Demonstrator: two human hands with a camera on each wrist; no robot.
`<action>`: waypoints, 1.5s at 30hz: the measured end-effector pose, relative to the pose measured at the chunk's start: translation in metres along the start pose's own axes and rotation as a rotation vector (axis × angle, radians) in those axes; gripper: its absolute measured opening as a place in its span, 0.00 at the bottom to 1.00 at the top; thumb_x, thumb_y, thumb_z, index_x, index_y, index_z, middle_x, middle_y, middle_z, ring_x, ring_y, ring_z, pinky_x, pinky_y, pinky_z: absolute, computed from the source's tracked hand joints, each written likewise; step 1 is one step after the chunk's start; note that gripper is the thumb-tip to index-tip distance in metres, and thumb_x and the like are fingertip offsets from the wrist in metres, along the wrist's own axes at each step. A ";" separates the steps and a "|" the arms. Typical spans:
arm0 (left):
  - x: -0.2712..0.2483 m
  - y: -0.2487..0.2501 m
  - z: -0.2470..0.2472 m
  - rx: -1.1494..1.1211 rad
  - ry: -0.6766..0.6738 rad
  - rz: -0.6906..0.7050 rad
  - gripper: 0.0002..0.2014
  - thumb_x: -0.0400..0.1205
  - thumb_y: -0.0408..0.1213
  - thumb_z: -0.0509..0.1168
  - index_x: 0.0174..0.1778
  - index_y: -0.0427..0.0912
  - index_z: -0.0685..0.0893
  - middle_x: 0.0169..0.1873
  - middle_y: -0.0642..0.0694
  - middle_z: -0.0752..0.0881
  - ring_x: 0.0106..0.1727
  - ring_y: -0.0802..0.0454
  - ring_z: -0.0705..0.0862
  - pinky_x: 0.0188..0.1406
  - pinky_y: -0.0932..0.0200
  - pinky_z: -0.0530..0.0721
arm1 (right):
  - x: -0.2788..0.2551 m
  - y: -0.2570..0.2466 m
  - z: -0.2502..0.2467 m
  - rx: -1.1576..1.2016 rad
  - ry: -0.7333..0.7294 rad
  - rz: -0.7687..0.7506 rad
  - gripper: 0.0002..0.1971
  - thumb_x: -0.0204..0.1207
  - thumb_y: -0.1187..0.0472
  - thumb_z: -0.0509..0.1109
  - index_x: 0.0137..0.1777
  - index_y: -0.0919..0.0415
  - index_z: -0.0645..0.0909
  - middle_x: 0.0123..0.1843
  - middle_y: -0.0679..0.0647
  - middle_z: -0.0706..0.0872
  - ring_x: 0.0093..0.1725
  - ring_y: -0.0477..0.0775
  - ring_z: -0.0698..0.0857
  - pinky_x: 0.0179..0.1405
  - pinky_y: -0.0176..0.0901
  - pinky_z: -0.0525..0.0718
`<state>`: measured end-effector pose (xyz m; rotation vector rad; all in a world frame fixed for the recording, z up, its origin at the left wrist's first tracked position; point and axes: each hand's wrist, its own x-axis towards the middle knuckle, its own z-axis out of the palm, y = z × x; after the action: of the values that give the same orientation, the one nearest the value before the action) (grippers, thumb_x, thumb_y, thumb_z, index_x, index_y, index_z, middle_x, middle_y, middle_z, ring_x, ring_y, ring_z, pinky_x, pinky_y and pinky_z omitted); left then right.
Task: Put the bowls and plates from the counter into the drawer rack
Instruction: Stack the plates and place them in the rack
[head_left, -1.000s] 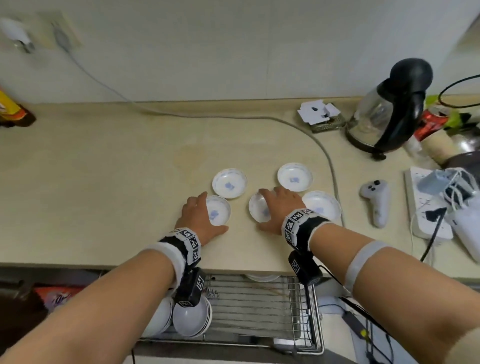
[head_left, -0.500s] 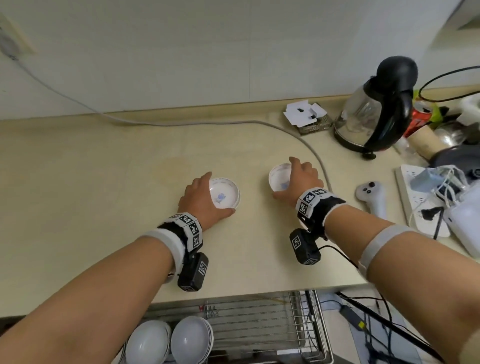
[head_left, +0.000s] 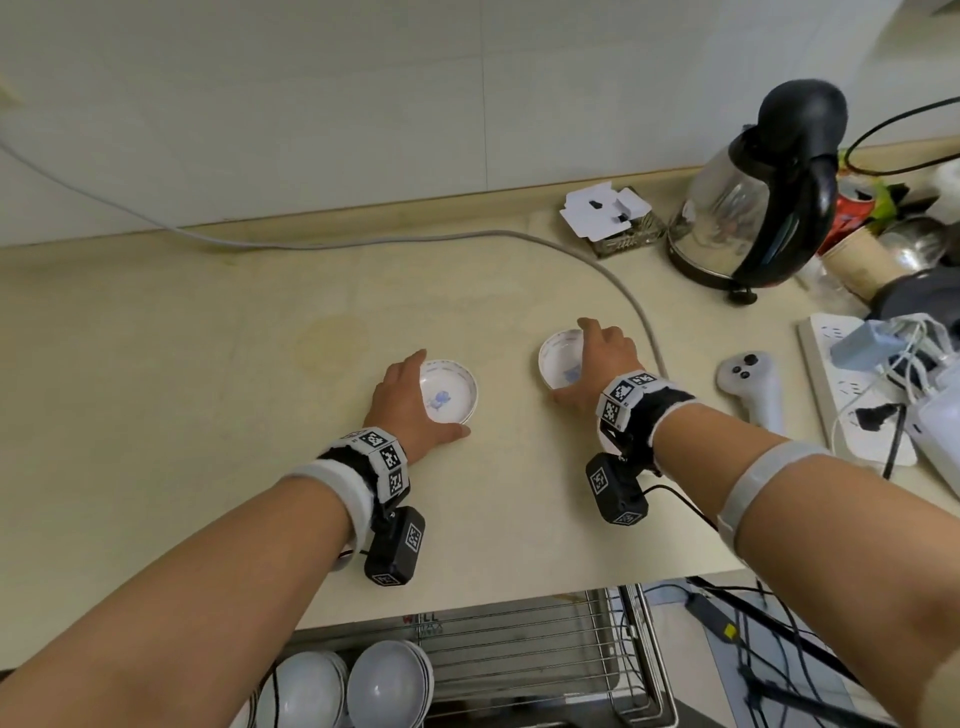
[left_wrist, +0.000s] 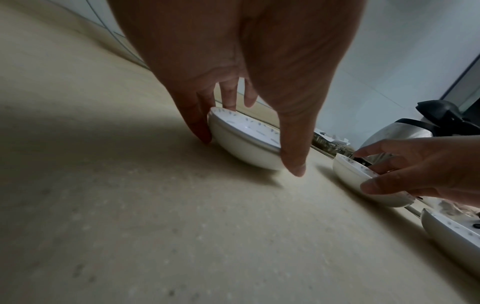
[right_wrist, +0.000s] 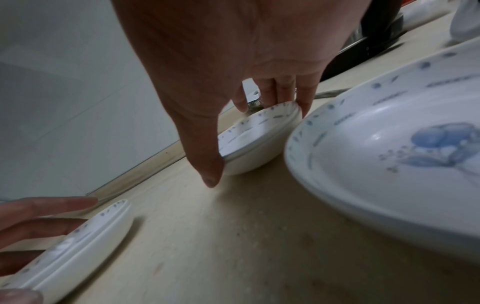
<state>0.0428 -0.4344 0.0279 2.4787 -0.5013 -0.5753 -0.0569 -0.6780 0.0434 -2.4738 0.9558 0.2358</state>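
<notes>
Small white dishes with blue flower prints sit on the beige counter (head_left: 208, 415). My left hand (head_left: 441, 393) grips a stack of two dishes (left_wrist: 246, 148), thumb on the near rim and fingers on the far rim. My right hand (head_left: 570, 360) grips another stack of two dishes (right_wrist: 259, 139) the same way. Both stacks are low on the counter and slightly tilted. A third, single dish (right_wrist: 389, 164) lies under my right wrist, mostly hidden in the head view. The wire drawer rack (head_left: 519, 639) stands open below the counter edge.
White bowls (head_left: 389, 680) stand in the rack's left side. A grey cable (head_left: 613, 280) curves across the counter behind my right hand. A kettle (head_left: 753, 208), a white controller (head_left: 753, 389) and a power strip (head_left: 852, 395) crowd the right.
A second ago each hand was on a near dish among several spread out. Both hands have moved forward and now each grips a two-dish stack where the far dishes lay.
</notes>
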 end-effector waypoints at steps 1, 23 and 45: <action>0.000 0.001 0.001 0.007 0.004 0.001 0.61 0.62 0.51 0.86 0.87 0.52 0.57 0.80 0.46 0.67 0.80 0.42 0.69 0.77 0.45 0.73 | -0.001 0.000 -0.001 0.013 -0.006 0.001 0.49 0.67 0.54 0.81 0.84 0.54 0.55 0.76 0.63 0.69 0.76 0.66 0.68 0.67 0.60 0.76; -0.033 0.147 0.069 -0.268 -0.136 0.451 0.55 0.60 0.44 0.87 0.81 0.54 0.65 0.71 0.48 0.76 0.71 0.49 0.77 0.73 0.52 0.77 | -0.100 0.084 -0.015 0.183 0.090 -0.046 0.59 0.54 0.38 0.78 0.84 0.46 0.50 0.72 0.54 0.76 0.72 0.60 0.74 0.68 0.55 0.77; -0.032 0.151 0.129 -0.061 -0.255 0.445 0.57 0.60 0.48 0.86 0.84 0.48 0.63 0.75 0.45 0.72 0.74 0.45 0.75 0.76 0.48 0.76 | -0.104 0.128 -0.025 0.499 -0.030 0.028 0.32 0.67 0.49 0.63 0.74 0.54 0.74 0.65 0.58 0.82 0.56 0.57 0.85 0.59 0.53 0.85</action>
<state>-0.0820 -0.5923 0.0258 2.1459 -1.0819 -0.7080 -0.2203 -0.7112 0.0519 -1.9964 0.9070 0.0337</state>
